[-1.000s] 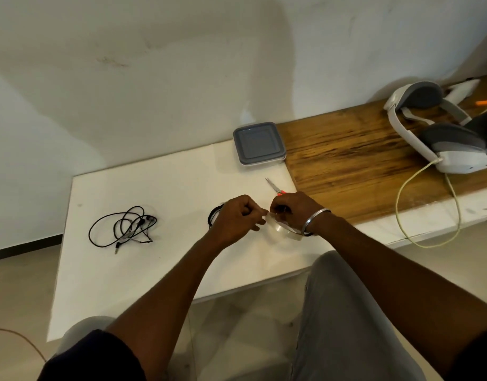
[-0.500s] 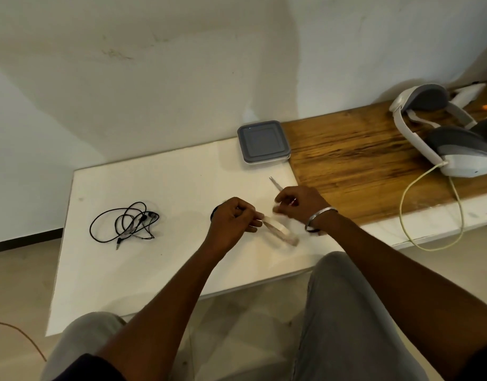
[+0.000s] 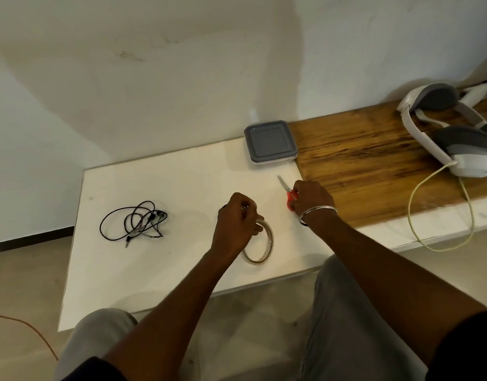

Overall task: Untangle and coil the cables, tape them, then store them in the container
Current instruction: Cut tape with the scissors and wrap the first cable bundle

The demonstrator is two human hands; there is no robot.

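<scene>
Left hand (image 3: 236, 224) is sitting mid-table, fingers curled tight, pinching the top of the thin, pale, translucent tape roll (image 3: 269, 237). The roll is standing on edge on the white table top (image 3: 159, 188), just on the near side of that fist. A dark sliver is showing at the far side of the knuckles, probably a coiled cable, but I can't tell from this view. Right hand (image 3: 312, 199) is closing its fingers round the handles of the orange-handled steel scissors (image 3: 290, 196). The long axis is running diagonally and the blades are pointing up-left, away from the person and toward the square clear container with a grey lid (image 3: 269, 141). Key geometry: the tape is lying down-left of the scissors, near but not touching, so the blades are facing the wrong way for a cut. My read is the right hand is needing to swing the tips toward the left fist. The right hand is the nearer one, and the left is already busy. The tangled black earphone cable (image 3: 151, 217) is lying loose well to the left, untouched and uncoiled. The container is sitting shut at the back, against the off-white wall (image 3: 181, 78). A brown wooden board (image 3: 360, 166) is adjoining on the right, carrying a white-and-grey headset (image 3: 457, 149) with a yellowish lead (image 3: 409, 207) looping over the edge. A beige floor (image 3: 25, 270) is showing below.
</scene>
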